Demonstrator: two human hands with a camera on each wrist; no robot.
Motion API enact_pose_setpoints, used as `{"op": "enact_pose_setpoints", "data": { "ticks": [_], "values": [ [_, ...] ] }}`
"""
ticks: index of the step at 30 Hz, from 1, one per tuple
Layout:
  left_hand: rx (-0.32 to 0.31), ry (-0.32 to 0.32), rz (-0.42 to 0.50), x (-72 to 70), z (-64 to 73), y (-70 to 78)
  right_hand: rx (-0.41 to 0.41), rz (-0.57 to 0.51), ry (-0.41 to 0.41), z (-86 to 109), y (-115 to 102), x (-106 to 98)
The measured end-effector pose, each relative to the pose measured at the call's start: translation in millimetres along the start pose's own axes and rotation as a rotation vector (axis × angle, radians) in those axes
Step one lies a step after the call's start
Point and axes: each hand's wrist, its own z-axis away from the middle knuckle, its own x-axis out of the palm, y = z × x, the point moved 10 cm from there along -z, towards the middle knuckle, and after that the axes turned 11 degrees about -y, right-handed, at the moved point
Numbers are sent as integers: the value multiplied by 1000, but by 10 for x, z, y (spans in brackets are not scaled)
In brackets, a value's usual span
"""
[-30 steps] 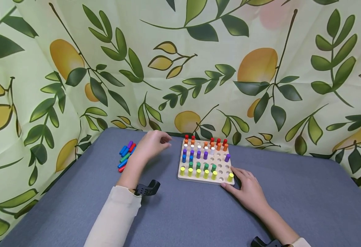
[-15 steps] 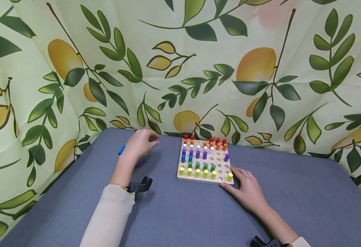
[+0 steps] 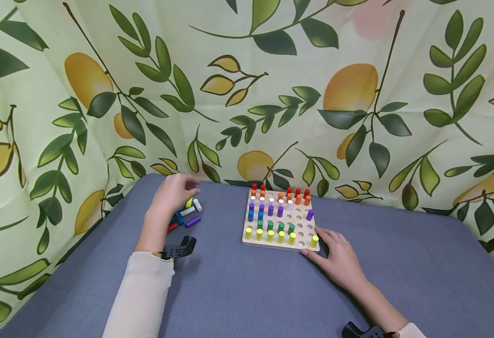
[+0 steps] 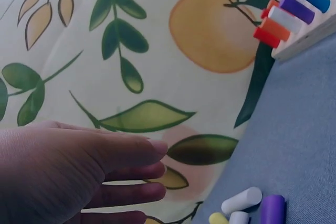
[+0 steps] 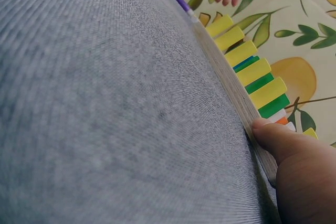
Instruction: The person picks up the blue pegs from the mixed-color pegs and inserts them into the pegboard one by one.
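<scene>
My left hand (image 3: 171, 193) hovers above a loose pile of coloured pegs at the left. In the left wrist view, that hand (image 4: 79, 171) has loosely extended fingers with nothing visible between them. A purple peg (image 3: 193, 222), a white peg (image 3: 197, 205) and a red peg (image 3: 172, 227) show beside or below it; the hand hides part of the pile. My right hand (image 3: 340, 259) holds the near right corner of a wooden pegboard (image 3: 268, 244). Its thumb (image 5: 281, 140) presses the near edge, while the fingers lie along the right side. Rows of coloured pegs stand in the board.
Several holes (image 3: 300, 226) at the right of the board hold no pegs. A grey cloth (image 3: 238, 291) covers the table. Behind it hangs a curtain (image 3: 247, 94) printed with leaves and fruit.
My left hand has moved left, away from the board and over the loose pegs, which now lie rearranged, with white, yellow and purple ones exposed. The right hand stays at the board.
</scene>
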Motion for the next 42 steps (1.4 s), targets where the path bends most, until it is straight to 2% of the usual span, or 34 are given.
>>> {"op": "enact_pose_setpoints", "data": {
  "ticks": [9,21,24,31,42],
  "values": [
    [-25,-13,-5,27,4,-114,-4,3,6,4,-16,-11],
    [-85,-4,19,-58,78,-331,-6,-2,10,-4,-5,-4],
    [-121,0,10,-83,115,-395,-9,1,10,-2,-8,-2],
    [-260,-15,10,-80,189,-625,-8,6,2,6,-11,8],
    [-310,-4,11,-125,240,-705,-11,2,6,0,-1,-4]
  ]
}}
